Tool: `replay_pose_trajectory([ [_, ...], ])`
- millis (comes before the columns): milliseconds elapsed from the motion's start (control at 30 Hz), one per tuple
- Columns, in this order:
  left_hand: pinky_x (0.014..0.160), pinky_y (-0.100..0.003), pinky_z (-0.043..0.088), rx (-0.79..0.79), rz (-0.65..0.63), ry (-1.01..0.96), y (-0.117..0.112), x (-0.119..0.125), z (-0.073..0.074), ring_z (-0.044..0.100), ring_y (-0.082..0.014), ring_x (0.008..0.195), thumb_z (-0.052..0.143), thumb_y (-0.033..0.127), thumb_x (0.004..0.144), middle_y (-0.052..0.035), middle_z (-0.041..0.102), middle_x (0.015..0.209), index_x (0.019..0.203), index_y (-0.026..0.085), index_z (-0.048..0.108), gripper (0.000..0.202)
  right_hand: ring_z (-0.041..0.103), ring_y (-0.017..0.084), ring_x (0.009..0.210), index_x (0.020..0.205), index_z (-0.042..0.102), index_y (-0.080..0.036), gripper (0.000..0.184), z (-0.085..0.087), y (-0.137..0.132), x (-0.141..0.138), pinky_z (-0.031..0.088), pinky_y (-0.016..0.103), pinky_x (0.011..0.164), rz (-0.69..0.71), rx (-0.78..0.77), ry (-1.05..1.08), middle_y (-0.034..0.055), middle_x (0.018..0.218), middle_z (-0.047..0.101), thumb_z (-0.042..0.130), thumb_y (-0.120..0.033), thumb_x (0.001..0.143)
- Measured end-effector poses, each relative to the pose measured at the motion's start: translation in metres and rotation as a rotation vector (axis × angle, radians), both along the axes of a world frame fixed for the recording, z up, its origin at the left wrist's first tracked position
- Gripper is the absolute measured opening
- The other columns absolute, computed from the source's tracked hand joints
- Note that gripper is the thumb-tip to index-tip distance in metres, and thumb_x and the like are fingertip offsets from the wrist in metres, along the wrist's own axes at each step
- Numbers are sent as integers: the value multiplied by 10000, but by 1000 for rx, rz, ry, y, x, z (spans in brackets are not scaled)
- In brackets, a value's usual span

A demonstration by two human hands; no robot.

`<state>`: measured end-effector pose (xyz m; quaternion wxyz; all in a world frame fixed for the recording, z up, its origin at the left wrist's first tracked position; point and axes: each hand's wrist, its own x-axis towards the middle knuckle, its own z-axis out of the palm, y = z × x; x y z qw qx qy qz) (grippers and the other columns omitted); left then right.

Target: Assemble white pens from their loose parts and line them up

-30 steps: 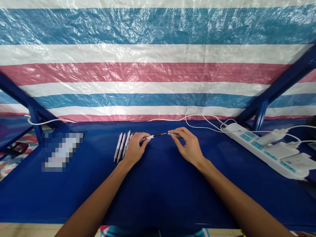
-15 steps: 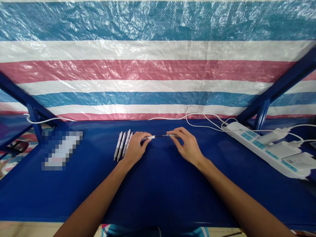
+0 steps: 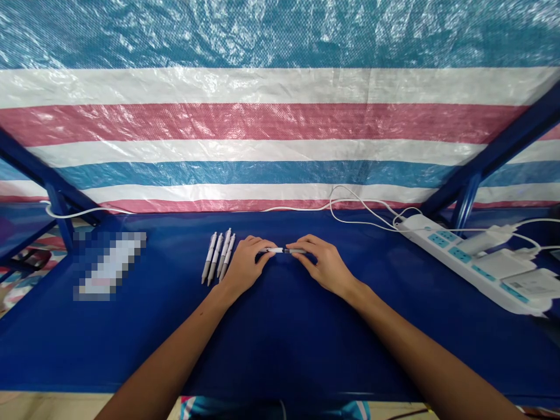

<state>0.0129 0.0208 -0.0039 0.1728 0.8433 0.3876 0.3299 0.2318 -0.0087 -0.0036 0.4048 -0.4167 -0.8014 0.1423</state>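
My left hand (image 3: 247, 262) pinches the white pen barrel (image 3: 275, 250), which points to the right. Facing it, my right hand (image 3: 326, 261) holds the grey front grip section (image 3: 298, 251) of the pen between thumb and fingers. The two parts are nearly end to end, with a narrow dark gap between them. Both are held just over the blue table. Beside my left hand lie several white pens (image 3: 215, 256) with grey grips, side by side and slanted, tips toward me.
A white power strip (image 3: 437, 251) with plugged-in chargers (image 3: 499, 265) lies at the right on the blue table (image 3: 280, 338). White cables (image 3: 363, 204) run along the back. A blurred pale object (image 3: 111, 265) lies at the left. Blue metal struts (image 3: 470, 192) and a striped tarp (image 3: 280, 122) stand behind.
My hands have come closer together. The gap between barrel and grip section has narrowed, and the thin dark refill that showed between them is now mostly hidden.
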Motion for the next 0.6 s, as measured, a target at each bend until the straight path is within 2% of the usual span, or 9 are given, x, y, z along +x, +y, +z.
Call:
replay_pose_trajectory([
  [200, 882, -418, 501, -9, -17, 2, -1, 1, -2, 651, -243, 911, 538, 242, 979, -53, 765, 971, 975, 230, 726, 188, 700, 186, 836, 1071, 751, -221, 213, 0, -2, -2, 604, 328, 805, 2, -14, 28, 71, 955, 720, 561, -230, 974],
  [600, 876, -400, 497, 7, -32, 22, -3, 2, -2, 664, -241, 910, 555, 227, 978, -51, 773, 973, 985, 227, 726, 171, 711, 180, 837, 1038, 753, -212, 188, 2, -2, -2, 605, 312, 802, 22, -3, 63, 70, 950, 737, 578, -226, 970],
])
